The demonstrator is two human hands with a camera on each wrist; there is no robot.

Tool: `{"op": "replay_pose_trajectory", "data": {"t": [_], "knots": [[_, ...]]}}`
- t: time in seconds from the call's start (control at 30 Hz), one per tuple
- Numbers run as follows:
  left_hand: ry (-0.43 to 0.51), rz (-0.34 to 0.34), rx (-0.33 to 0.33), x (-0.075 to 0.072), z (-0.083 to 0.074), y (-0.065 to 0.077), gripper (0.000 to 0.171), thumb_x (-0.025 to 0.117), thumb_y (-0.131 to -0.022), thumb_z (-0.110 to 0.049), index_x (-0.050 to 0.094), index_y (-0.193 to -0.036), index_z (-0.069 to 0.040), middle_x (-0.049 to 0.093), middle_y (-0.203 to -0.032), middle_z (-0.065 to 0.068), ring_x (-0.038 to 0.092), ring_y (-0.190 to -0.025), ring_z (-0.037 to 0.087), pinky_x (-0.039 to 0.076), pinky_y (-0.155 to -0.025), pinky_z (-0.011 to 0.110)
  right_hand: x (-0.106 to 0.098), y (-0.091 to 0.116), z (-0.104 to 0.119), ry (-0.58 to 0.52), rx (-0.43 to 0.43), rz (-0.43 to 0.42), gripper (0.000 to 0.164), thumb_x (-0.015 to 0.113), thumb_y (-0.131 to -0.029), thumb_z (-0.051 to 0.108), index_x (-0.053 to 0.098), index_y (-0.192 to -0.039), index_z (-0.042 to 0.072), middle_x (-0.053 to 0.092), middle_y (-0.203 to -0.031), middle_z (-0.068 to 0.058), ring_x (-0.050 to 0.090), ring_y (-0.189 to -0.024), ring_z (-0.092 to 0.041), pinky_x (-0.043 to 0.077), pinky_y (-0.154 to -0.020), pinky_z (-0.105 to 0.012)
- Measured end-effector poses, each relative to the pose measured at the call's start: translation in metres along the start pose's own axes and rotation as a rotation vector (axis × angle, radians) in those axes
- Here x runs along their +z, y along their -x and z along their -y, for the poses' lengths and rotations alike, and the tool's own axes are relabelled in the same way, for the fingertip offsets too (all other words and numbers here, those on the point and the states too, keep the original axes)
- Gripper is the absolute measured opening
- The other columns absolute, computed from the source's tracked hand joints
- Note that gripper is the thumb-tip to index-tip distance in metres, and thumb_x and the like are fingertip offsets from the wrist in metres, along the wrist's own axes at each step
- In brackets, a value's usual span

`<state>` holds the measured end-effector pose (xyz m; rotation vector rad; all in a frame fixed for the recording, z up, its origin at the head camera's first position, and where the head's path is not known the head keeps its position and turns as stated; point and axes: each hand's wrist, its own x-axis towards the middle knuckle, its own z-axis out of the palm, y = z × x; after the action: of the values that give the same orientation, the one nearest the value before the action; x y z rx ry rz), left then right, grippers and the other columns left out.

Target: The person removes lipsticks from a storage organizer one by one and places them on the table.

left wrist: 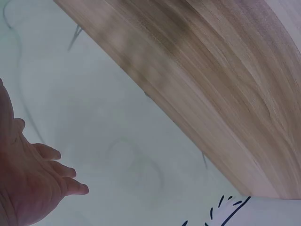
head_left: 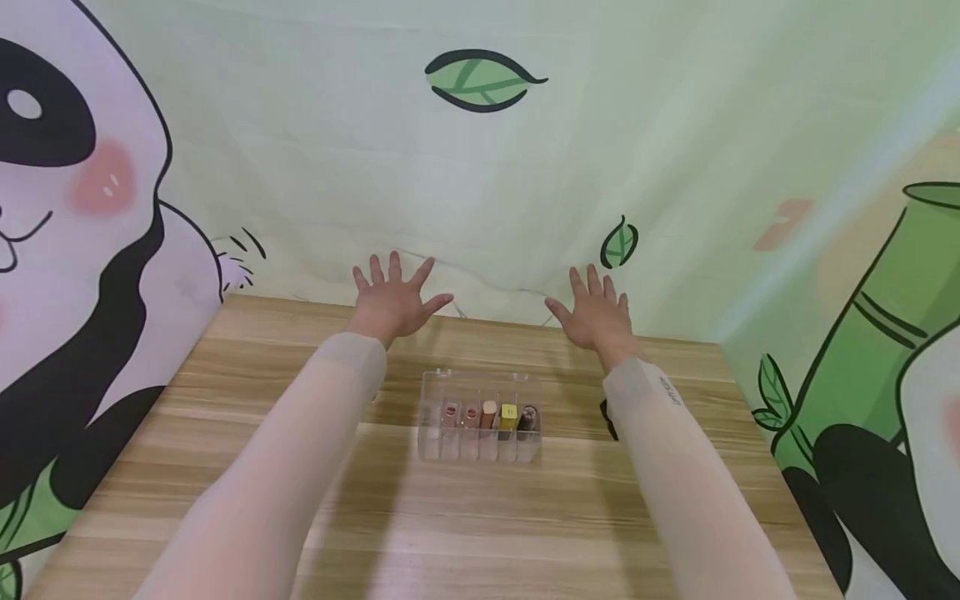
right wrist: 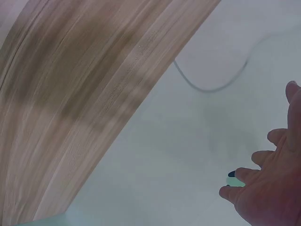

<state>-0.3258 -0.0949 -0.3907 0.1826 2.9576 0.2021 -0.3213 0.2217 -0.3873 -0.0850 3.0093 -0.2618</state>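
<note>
Fingers spread, my left hand is held out over the back edge of the wooden table, near the printed cloth. The right hand is stretched out the same way on the other side, and neither hand holds anything. Between the forearms, nearer to me, stands a clear plastic organizer box with narrow compartments. Several small lipstick-like tubes sit upright in it, among them a yellow-capped one and a dark one. Both wrist views show the spread fingers beside the table edge; the box is outside them.
A pale green cloth with printed leaves hangs behind the table. Printed pandas and bamboo cover the sides. A small black object shows beside the right sleeve, mostly hidden by it.
</note>
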Motion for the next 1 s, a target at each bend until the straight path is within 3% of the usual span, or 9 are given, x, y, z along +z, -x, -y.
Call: {"op": "replay_pose_trajectory", "data": {"t": [0.6,1.0], "knots": [[-0.005,-0.027,0.080,0.009,0.011,0.004,0.083,0.020,-0.099,-0.080,-0.002,-0.167,-0.038,-0.005,-0.173,0.024,-0.005,-0.159,0.051,-0.002,-0.125,0.073,0.009,0.009,-0.009,-0.025,-0.050,0.007,0.083,0.030,-0.108,0.062,0.000,-0.168,0.013,-0.007,-0.174,-0.018,-0.002,-0.160,-0.048,0.005,-0.127,-0.069],[-0.016,-0.046,0.201,0.015,0.012,0.013,0.080,0.024,-0.101,-0.077,0.006,-0.168,-0.036,0.009,-0.175,0.018,0.008,-0.160,0.048,0.000,-0.126,0.070,0.016,0.013,-0.012,-0.049,-0.087,-0.006,0.082,0.035,-0.108,0.060,0.004,-0.168,0.013,-0.001,-0.175,-0.017,0.003,-0.160,-0.047,0.006,-0.127,-0.068]]}}
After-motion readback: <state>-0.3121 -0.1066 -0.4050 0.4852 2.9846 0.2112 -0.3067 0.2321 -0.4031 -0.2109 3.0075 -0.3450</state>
